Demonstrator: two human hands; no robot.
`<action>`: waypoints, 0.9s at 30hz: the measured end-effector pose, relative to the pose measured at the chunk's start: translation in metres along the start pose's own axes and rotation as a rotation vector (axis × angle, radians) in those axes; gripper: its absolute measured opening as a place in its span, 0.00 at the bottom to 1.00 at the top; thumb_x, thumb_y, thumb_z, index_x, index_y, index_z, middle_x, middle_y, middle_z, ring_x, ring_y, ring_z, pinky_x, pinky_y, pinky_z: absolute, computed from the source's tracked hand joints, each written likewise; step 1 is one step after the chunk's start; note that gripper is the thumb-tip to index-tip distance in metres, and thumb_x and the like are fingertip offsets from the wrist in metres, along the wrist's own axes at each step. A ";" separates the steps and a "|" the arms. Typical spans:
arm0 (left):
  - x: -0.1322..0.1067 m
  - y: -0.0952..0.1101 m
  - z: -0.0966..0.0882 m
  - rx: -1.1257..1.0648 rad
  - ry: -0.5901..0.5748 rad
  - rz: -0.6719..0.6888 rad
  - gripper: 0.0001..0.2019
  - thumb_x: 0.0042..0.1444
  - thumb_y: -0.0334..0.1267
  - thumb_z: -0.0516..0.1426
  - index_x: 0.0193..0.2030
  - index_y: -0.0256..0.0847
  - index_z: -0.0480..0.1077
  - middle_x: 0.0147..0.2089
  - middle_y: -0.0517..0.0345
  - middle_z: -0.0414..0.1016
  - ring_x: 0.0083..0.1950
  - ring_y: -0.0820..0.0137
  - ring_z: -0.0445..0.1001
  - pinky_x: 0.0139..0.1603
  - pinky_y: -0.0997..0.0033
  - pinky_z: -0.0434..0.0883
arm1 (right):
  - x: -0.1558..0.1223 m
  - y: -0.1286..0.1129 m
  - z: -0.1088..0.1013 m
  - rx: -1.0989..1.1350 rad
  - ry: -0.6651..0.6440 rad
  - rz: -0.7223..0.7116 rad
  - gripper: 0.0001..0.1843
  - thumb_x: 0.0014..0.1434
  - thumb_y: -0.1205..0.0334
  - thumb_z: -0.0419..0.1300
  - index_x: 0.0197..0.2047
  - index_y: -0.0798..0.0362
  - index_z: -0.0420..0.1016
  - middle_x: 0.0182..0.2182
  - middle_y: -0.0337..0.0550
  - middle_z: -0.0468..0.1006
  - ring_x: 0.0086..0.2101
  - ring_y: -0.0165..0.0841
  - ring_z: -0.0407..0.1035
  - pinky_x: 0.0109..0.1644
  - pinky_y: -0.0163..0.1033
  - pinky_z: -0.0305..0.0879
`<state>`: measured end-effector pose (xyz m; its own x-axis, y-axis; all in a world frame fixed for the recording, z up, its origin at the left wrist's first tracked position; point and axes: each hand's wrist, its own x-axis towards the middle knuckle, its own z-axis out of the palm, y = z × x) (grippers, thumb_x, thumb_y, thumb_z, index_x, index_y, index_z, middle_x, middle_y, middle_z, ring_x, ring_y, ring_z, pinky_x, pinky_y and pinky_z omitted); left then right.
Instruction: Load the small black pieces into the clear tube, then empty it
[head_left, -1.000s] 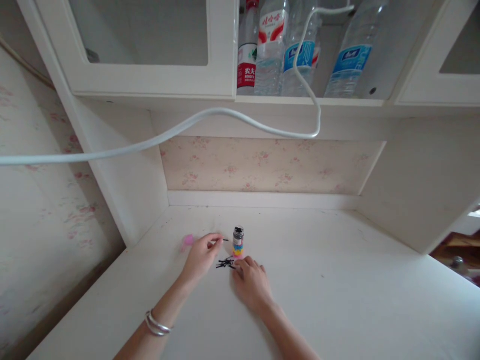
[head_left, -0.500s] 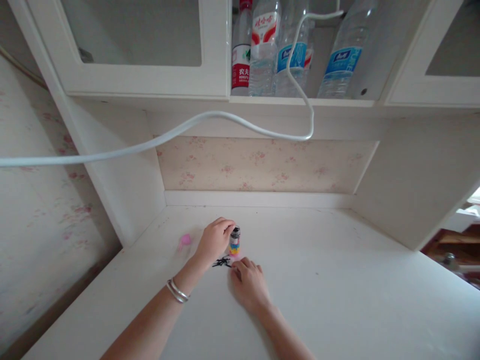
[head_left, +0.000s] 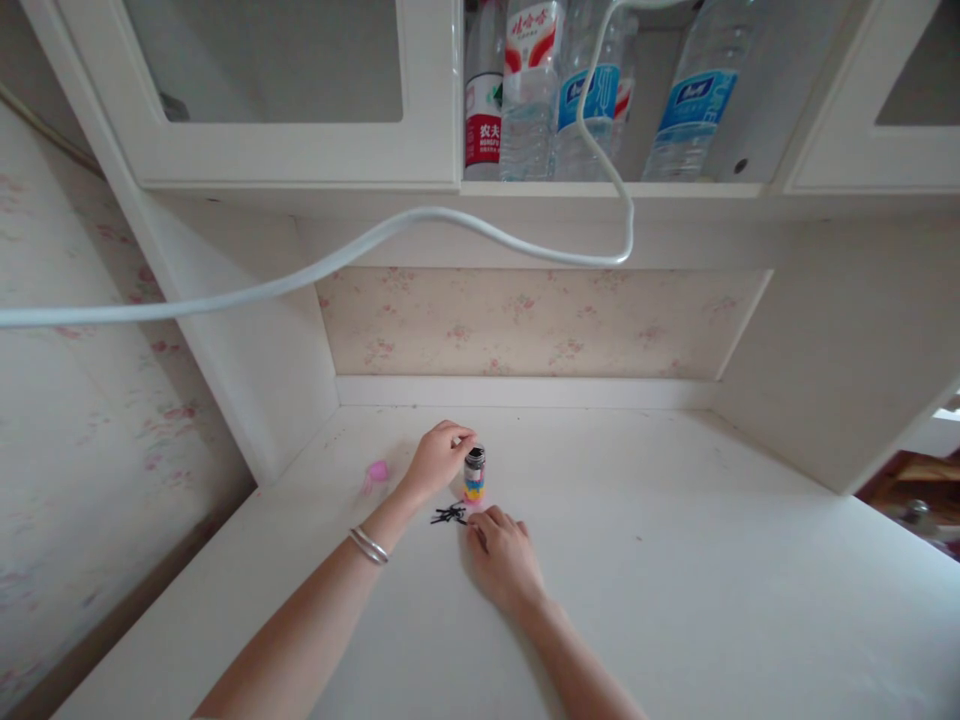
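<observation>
A small clear jar (head_left: 475, 474) stands upright on the white tabletop, filled with coloured layers: pink, yellow, blue, pale and black at the top. My left hand (head_left: 439, 460) is at the jar's mouth, thumb and fingertips pinched together; what they hold, if anything, is too small to make out. In front of the jar lies a loose pile of thin black strips (head_left: 448, 514). My right hand (head_left: 504, 558) rests on the tabletop just right of the pile, its fingers curled, with the end of one black strip at the fingertips. Left of my left hand lies a pink lid-like piece (head_left: 377, 471).
Above the tabletop (head_left: 660, 600) hangs a white cabinet (head_left: 300, 155) with several plastic bottles (head_left: 529, 90) in its open section. A thick white cable-like arm (head_left: 420, 217) crosses in front. Side panels (head_left: 847, 350) and a flowered back wall (head_left: 525, 320) enclose the space.
The view has shifted slightly. My left hand has lifted a little off the jar's mouth, so more of the rim shows. My right hand stays by the black strips.
</observation>
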<state>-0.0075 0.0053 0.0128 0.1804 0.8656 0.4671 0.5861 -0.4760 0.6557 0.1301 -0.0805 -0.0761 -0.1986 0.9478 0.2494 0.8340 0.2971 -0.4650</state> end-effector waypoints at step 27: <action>-0.024 -0.010 -0.006 0.335 -0.010 0.024 0.20 0.57 0.25 0.47 0.51 0.46 0.71 0.51 0.56 0.66 0.48 0.72 0.72 0.57 0.72 0.65 | 0.001 0.002 0.007 -0.062 0.016 -0.003 0.12 0.62 0.62 0.50 0.44 0.46 0.72 0.40 0.40 0.73 0.41 0.33 0.68 0.44 0.38 0.51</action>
<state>-0.0224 -0.0120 -0.0016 0.2039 0.8572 0.4728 0.8087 -0.4197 0.4121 0.1282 -0.0779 -0.0823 -0.1936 0.9447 0.2648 0.8637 0.2921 -0.4106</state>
